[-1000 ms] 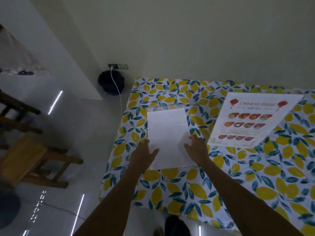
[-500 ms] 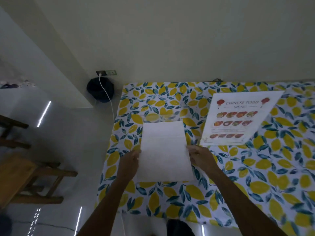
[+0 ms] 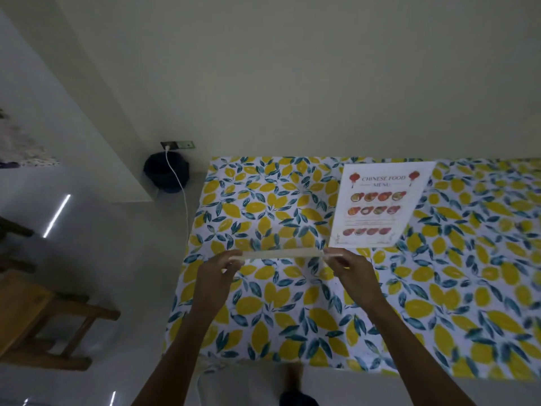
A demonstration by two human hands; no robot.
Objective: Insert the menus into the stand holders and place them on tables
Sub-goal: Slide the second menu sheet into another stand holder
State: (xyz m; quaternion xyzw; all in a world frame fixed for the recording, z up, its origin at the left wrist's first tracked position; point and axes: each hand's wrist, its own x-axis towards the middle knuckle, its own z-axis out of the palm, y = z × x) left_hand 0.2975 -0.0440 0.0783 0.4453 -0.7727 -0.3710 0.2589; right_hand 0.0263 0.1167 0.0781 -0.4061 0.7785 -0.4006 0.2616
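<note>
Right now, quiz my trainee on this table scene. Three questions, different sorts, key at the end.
1. True or false: the printed menu lies flat on the lemon-print tablecloth, to the right of both hands.
2. Multiple choice: how is the thin sheet held? A) by the left hand alone; B) by one end in each hand, left and right hand; C) it lies flat, untouched.
3. Fill in: the white cable is plugged into the wall ____.

Key: 1 true; 2 B; 3 socket.
</note>
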